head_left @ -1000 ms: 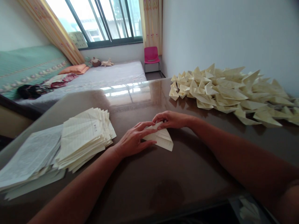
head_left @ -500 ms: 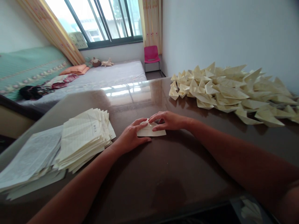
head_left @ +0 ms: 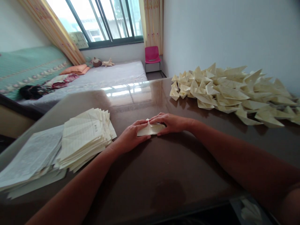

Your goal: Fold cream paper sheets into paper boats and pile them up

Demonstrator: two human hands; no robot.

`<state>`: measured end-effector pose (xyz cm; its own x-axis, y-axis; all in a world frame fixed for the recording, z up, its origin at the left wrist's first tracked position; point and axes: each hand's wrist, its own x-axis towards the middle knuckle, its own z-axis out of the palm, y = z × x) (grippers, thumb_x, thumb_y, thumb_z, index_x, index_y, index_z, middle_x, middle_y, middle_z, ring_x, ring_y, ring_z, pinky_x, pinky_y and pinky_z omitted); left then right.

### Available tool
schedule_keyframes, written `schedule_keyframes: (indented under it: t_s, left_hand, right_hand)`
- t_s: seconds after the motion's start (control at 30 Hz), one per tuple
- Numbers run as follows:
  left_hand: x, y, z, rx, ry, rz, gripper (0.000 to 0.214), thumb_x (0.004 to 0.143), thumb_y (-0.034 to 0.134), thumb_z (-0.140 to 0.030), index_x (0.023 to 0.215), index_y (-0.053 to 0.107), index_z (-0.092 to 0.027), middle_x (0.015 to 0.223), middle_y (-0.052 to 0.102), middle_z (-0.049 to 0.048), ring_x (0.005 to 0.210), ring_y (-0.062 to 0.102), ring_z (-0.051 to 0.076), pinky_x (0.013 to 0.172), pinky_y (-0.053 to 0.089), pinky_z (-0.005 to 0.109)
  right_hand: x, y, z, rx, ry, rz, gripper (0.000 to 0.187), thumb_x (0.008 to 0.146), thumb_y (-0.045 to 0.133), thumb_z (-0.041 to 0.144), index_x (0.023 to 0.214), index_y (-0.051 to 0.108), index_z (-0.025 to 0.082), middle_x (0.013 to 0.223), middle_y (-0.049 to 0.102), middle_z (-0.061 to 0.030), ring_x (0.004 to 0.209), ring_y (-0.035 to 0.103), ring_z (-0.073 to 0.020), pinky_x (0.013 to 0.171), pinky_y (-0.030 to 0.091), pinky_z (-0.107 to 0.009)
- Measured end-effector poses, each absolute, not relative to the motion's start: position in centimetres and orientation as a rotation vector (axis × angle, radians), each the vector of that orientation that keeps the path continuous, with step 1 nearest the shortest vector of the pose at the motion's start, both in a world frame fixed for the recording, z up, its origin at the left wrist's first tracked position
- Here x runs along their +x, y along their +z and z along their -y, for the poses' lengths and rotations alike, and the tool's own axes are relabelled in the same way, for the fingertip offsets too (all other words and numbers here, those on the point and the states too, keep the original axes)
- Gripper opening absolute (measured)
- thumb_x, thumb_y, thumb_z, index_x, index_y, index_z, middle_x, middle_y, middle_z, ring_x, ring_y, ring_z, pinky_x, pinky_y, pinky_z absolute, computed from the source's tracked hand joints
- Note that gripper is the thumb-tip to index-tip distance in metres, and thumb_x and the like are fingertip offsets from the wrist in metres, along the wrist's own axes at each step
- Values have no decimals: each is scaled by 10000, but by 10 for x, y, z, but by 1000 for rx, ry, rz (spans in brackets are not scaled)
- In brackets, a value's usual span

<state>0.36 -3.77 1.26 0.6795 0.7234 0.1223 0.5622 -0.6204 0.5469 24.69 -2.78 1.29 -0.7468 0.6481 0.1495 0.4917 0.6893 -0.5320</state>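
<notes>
A small cream sheet of folded paper (head_left: 151,129) lies on the brown tabletop between my hands. My left hand (head_left: 132,134) grips its left side, fingers along the far edge and thumb at the near edge. On the right side, my right hand (head_left: 167,122) has its fingertips on the top of the paper and its thumb at the lower right edge. Parts of the paper are hidden under the fingers.
To the left lie a stack of cream paper sheets (head_left: 82,134) and a pile of greyish printed sheets (head_left: 35,156). Many folded paper boats (head_left: 225,90) are heaped at the right. Beyond the glossy table (head_left: 140,175) stand a bed (head_left: 122,72) and a pink chair (head_left: 152,55).
My right thumb has moved down from the paper's middle to its near right edge. The near edge of the paper now looks folded up, and the sheet appears narrower.
</notes>
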Motion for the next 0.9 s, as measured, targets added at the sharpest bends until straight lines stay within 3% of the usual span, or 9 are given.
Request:
schedule_keyframes:
  t_s: [0.13, 0.27, 0.4, 0.53, 0.7, 0.9]
  left_hand:
    - [3, 12, 40, 2496, 439, -976, 444, 878, 524, -424, 1271, 576, -225, 1352, 527, 66, 1176, 544, 231, 1057, 406, 357]
    - [2, 11, 44, 2686, 413, -991, 325, 904, 485, -339, 1176, 643, -259, 1271, 591, 37, 1147, 505, 241, 1008, 431, 404]
    - [1, 13, 45, 2821, 399, -1000, 258, 889, 500, -280, 1042, 709, -276, 1127, 639, 40, 1064, 491, 242, 924, 456, 391]
    - [-1, 14, 43, 2751, 375, -994, 259, 909, 472, -280, 985, 720, -271, 979, 659, 38, 924, 556, 191, 827, 466, 313]
    - [0, 15, 39, 2654, 367, -1123, 303, 936, 413, -326, 948, 699, -227, 926, 666, 40, 884, 598, 185, 807, 460, 296]
    - [4, 9, 34, 2567, 400, -1313, 308, 939, 390, -373, 957, 652, -212, 943, 679, 42, 873, 628, 196, 779, 473, 297]
  right_hand:
    - [246, 14, 30, -875, 657, 2584, 493, 798, 639, 251, 1280, 568, 172, 1322, 569, -84, 1163, 505, -207, 1010, 384, -332]
    - [241, 21, 38, -839, 506, 2643, 408, 763, 608, 145, 1166, 647, 200, 1219, 619, -69, 1099, 512, -200, 985, 384, -327]
    - [236, 26, 45, -876, 349, 2693, 256, 796, 583, 151, 1014, 707, 202, 995, 648, -81, 954, 541, -192, 903, 409, -326]
    - [238, 22, 41, -877, 425, 2666, 232, 863, 522, 156, 974, 721, 199, 965, 652, -78, 915, 566, -173, 873, 416, -294]
    - [239, 14, 33, -981, 640, 2503, 249, 913, 493, 246, 937, 719, 145, 942, 663, -85, 835, 601, -157, 783, 440, -252]
    - [232, 11, 33, -1229, 587, 2434, 207, 908, 509, 261, 877, 683, 153, 860, 672, -55, 773, 591, -143, 717, 405, -225]
